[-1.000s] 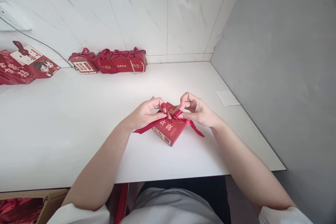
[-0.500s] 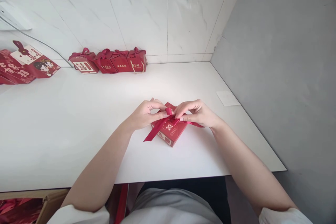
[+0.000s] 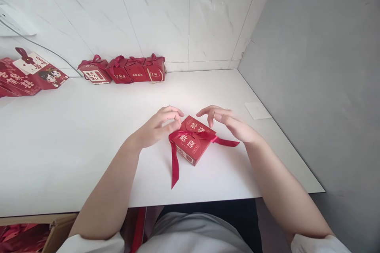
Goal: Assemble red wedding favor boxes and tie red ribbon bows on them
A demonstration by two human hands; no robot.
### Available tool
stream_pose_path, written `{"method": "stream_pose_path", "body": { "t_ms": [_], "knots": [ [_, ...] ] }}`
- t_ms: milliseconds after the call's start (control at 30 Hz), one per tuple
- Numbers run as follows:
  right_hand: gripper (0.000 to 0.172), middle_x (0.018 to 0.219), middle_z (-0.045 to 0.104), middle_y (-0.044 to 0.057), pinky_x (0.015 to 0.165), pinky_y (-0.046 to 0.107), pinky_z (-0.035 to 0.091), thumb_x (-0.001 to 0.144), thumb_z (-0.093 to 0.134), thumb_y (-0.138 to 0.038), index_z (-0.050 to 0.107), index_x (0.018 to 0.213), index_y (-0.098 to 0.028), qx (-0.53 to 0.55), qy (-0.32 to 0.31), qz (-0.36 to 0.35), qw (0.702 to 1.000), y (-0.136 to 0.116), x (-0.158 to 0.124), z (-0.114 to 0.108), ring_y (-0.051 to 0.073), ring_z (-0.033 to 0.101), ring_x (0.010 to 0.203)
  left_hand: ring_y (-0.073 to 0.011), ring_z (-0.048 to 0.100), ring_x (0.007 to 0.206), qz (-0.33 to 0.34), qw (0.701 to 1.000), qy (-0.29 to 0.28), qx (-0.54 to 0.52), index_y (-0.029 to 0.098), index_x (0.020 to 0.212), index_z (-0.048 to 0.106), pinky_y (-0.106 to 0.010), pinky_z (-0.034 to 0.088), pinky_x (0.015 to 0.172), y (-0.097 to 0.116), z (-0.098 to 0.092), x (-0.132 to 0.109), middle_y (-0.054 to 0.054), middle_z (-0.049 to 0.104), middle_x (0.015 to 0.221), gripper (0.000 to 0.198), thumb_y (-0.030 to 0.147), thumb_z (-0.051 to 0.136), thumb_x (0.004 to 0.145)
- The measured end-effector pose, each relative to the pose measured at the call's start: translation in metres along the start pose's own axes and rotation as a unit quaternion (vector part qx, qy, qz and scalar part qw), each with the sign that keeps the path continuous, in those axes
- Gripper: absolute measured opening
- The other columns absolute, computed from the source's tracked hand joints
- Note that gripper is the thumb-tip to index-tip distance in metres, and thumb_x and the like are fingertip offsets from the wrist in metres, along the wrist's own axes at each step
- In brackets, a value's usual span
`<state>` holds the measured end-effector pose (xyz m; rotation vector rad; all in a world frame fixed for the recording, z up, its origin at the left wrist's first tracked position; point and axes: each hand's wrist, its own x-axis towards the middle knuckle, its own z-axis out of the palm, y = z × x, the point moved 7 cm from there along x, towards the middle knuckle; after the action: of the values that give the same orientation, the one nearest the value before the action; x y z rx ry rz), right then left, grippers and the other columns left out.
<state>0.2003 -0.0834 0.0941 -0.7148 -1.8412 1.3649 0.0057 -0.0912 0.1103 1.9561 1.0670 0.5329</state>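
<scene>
Take the red box [image 3: 197, 147] as the clock's centre, with the tiled wall [image 3: 160, 16] at twelve. Nearest, a cardboard carton [image 3: 61, 225] of red pieces [image 3: 23, 239] sits out at eight, below the front edge of the white table [image 3: 103, 126]. One end of the red ribbon [image 3: 175, 168] trails toward seven; the other runs out at three. Between them the ribbon crosses the top of the box; whether a knot sits at the middle is too small to tell. The left hand [image 3: 157, 126] is at about ten, the right hand [image 3: 236, 124] at two. Both are empty, fingers loosely bent, very near the box; any light touch cannot be told.

The step in hand looks like tying the ribbon, with no bow formed. The next move seems to call for taking up both loose ends and shaping even loops.

Farther off, a white slip [image 3: 258, 110] lies at two, and a row of ribboned boxes [image 3: 135, 74] stands between ten and eleven.
</scene>
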Motion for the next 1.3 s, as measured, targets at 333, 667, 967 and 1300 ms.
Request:
{"method": "stream_pose_path", "body": {
  "t_ms": [333,667,967,1300],
  "knots": [
    [0.023,0.142,0.054,0.007,0.105,0.043,0.041,0.082,0.074,-0.041,0.063,0.078,-0.021,-0.12,-0.09,0.044,0.988,-0.011,-0.01,0.014,0.029,0.048,0.132,-0.0289,0.047,0.131,-0.076,0.993,-0.067,0.054,0.022,0.077,0.063,-0.046,0.041,0.107,-0.002,0.006,-0.007,-0.001,0.047,0.145,0.031,0.052,0.067,0.083],
    [0.029,0.139,0.057,0.008,0.102,0.043,0.047,0.091,0.065,-0.044,0.072,0.078,-0.019,0.03,-0.048,0.065,0.996,0.004,-0.003,0.005,0.026,0.062,0.117,-0.0301,0.052,0.129,-0.028,0.982,-0.1,-0.16,0.016,0.072,0.07,-0.045,0.042,0.107,-0.017,0.007,0.005,-0.008,0.046,0.15,0.038,0.045,0.058,0.093],
    [0.011,0.139,0.06,0.005,0.106,0.045,0.046,0.087,0.073,-0.034,0.078,0.087,-0.024,0.197,-0.07,0.054,0.976,0.018,0.001,0.007,0.027,0.057,0.127,-0.0325,0.053,0.131,0.077,0.96,-0.096,-0.253,0.021,0.082,0.078,-0.053,0.037,0.111,-0.015,0.008,0.006,-0.011,0.063,0.135,0.009,0.029,0.074,0.082],
    [0.02,0.112,0.074,0.004,0.082,0.032,0.057,0.09,0.068,-0.039,0.076,0.081,-0.024,0.266,0.004,0.001,0.964,0.023,0.009,0.017,0.018,0.07,0.095,-0.0184,0.07,0.099,0.187,0.941,-0.001,-0.283,0.025,0.094,0.076,-0.044,0.019,0.123,0.002,0.023,0.013,-0.004,0.077,0.102,0.012,0.029,0.067,0.089]
  ]
}}
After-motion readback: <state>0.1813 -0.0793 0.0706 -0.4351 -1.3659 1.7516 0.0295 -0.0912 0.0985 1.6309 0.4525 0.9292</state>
